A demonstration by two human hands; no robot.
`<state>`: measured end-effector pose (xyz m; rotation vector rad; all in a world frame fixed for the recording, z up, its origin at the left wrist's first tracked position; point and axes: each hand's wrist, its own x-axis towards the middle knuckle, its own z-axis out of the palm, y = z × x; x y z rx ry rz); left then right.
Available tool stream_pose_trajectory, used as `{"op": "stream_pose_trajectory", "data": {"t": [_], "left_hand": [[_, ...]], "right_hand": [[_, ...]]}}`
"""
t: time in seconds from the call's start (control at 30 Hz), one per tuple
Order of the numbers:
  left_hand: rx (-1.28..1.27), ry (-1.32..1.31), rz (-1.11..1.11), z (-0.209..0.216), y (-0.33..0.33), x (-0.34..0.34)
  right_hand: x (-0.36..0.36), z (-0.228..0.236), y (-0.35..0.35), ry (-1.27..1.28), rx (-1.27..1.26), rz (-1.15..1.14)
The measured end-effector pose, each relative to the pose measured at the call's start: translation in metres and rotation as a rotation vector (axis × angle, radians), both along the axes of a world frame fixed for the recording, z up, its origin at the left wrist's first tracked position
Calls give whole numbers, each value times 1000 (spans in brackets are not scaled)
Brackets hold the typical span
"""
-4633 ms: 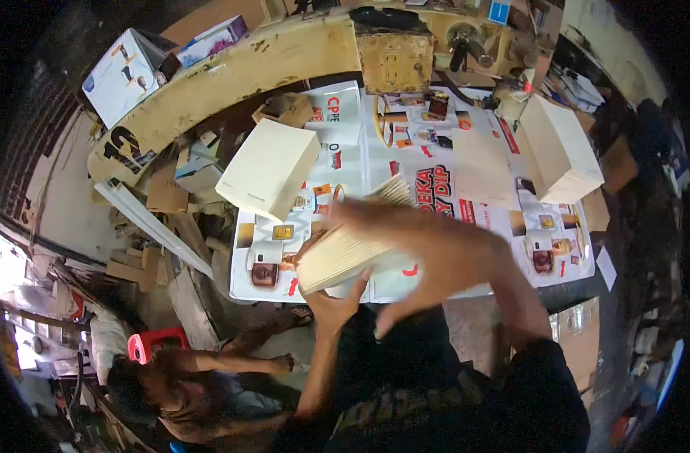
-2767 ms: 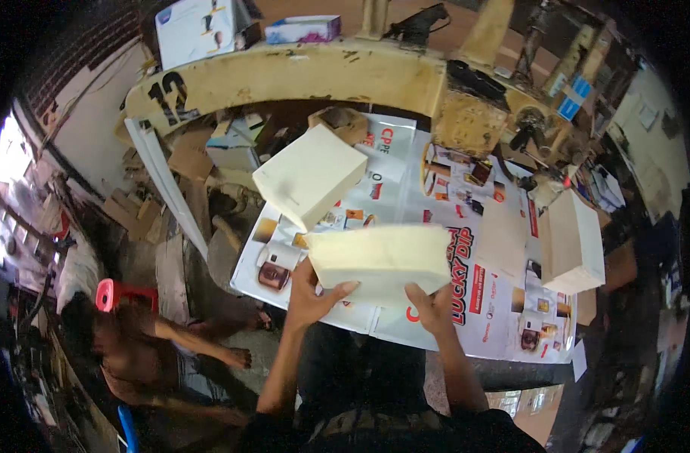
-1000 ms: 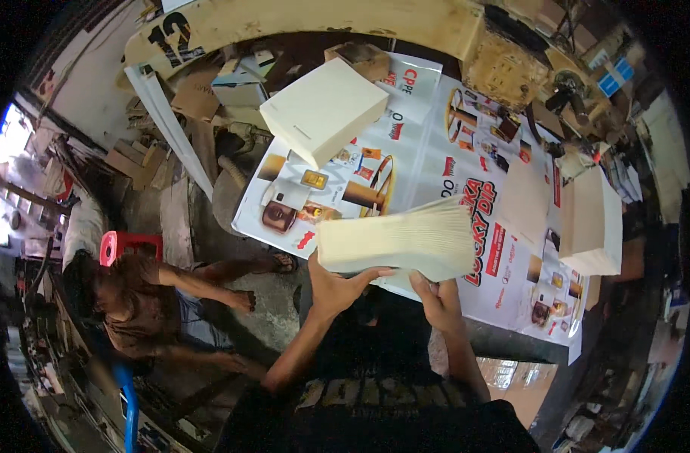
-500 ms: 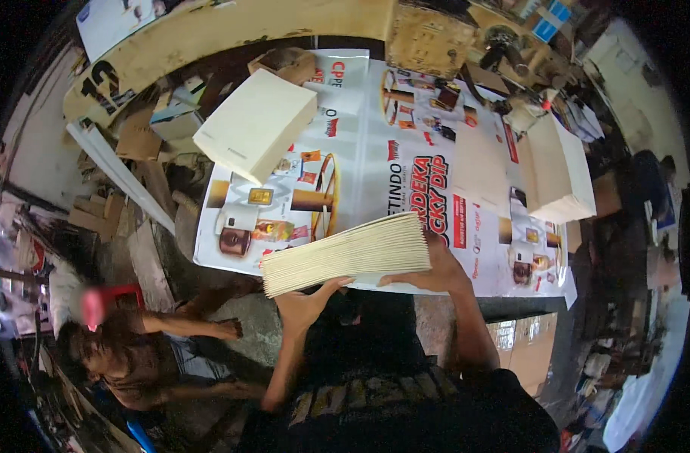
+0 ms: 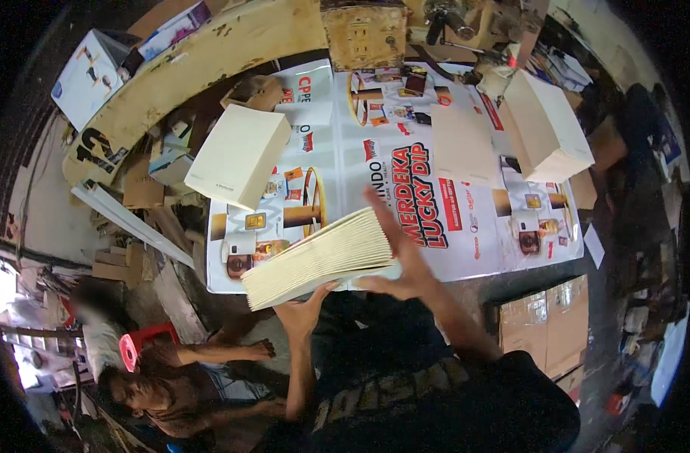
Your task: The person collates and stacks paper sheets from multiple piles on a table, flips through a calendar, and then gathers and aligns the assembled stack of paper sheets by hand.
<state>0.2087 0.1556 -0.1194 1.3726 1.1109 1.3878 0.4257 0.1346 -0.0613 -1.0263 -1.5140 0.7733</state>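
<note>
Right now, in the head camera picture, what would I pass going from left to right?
White printed box → red stool → layered cream stack held in the left hand → taped cardboard box.

The left hand [image 5: 301, 315] holds a tilted cream paper stack [image 5: 314, 260] from its near side, thumb along the lower edge; the right hand [image 5: 407, 273], fingers extended and blurred, is at the right end. Beyond, a left cream block [image 5: 239, 153] and a right cream block [image 5: 545, 124] rest on a white printed sheet [image 5: 477, 266]. At lower left, another person [image 5: 190, 408] is beside a red stool [image 5: 142, 343]
</note>
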Motion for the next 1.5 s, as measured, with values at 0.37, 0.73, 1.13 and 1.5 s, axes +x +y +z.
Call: {"op": "stream_pose_trajectory", "data": {"t": [0.37,0.73,1.13,1.5], "left_hand": [[7,35,15,11,5,-4],[-114,-61,89,57,-10,-57],[-900,-43,-346,4,-94,-27],[-576,431,-724,74,-33,-103]], "right_hand": [[10,3,10,-274,-310,142],[-11,-20,-67,529,-719,-320],[-40,-48,-106,24,-620,-246],[14,-8,-82,-38,-981,287]]}}
